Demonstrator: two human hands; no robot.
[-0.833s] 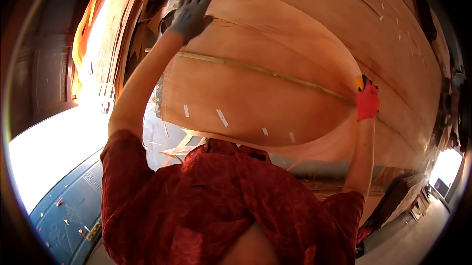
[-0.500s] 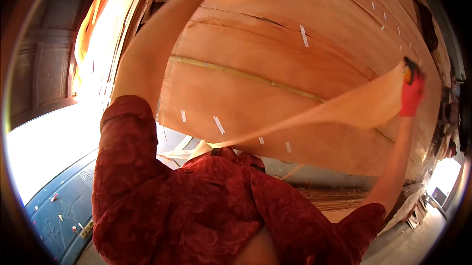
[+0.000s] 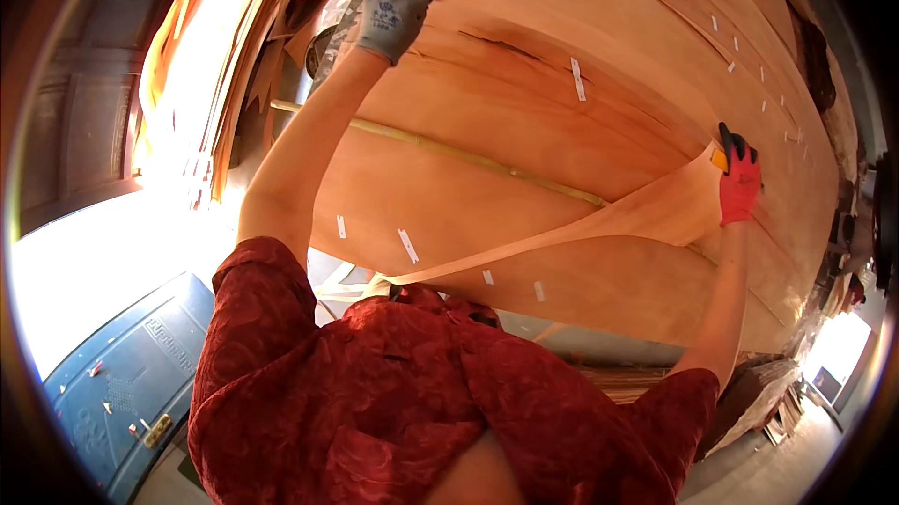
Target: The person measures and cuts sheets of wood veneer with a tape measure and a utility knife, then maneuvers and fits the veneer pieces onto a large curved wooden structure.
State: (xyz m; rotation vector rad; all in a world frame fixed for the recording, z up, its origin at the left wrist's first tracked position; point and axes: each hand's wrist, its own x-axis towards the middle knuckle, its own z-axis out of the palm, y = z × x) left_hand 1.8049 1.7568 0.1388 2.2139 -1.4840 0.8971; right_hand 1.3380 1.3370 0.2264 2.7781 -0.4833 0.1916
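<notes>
My left hand (image 3: 398, 14), in a grey coated glove, lies palm down with fingers spread over the far left of a large orange-brown wood veneer sheet (image 3: 421, 196). It holds nothing. At the right, my right hand (image 3: 740, 177), in a red and black glove, is closed on the end of a long veneer strip (image 3: 646, 210). The strip narrows and twists down toward my waist. A small yellow object (image 3: 719, 160) shows at that hand's fingers; its kind is unclear. Short white tape pieces (image 3: 578, 79) dot the sheet.
A thin bamboo pole (image 3: 449, 155) lies across the sheet, passing under the strip. Hanging veneer sheets (image 3: 211, 56) stand at the left, by a dark panelled door (image 3: 94, 126). A blue panel (image 3: 131, 393) is at lower left. Stacked veneer (image 3: 609, 383) shows below the sheet's near edge.
My left hand has come down from the top edge into full view. My right hand has moved left with the strip's end, and the strip hangs slacker.
</notes>
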